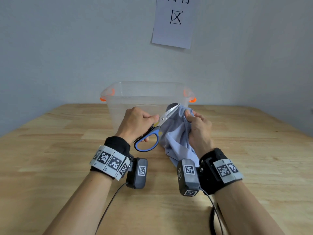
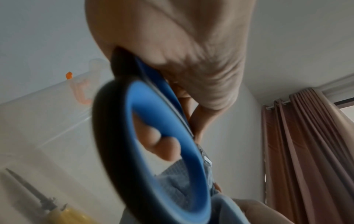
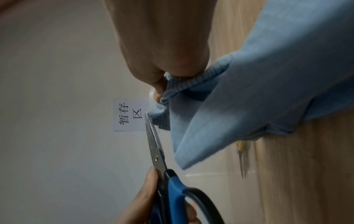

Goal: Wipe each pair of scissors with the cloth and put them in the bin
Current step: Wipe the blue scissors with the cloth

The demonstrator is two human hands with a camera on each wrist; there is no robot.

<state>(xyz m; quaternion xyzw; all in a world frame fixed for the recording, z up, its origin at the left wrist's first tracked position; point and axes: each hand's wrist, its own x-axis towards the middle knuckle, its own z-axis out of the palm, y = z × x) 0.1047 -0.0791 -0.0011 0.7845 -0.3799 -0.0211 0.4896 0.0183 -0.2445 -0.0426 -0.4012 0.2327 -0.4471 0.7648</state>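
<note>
- left hand [image 1: 137,122] grips blue scissors [image 1: 153,133], fingers through handle, partly hidden
- right hand [image 1: 199,128] pinches cloth [image 1: 176,139] at blade tip
- yellow scissors [image 2: 57,212] in bin [image 1: 145,97], blurred

A pale wooden table [image 1: 50,150] of joined planks stands pushed up against a grey wall [image 1: 67,48].

At the table's far edge sits a clear plastic bin [image 1: 118,106] with orange handle clips, close to the wall; through its side a yellow-handled pair of scissors [image 2: 63,215] shows lying inside. The lower end of a light blue cloth [image 1: 174,150] appears to rest on the boards in front of the bin, and black cables [image 1: 108,206] trail across the near edge.
</note>
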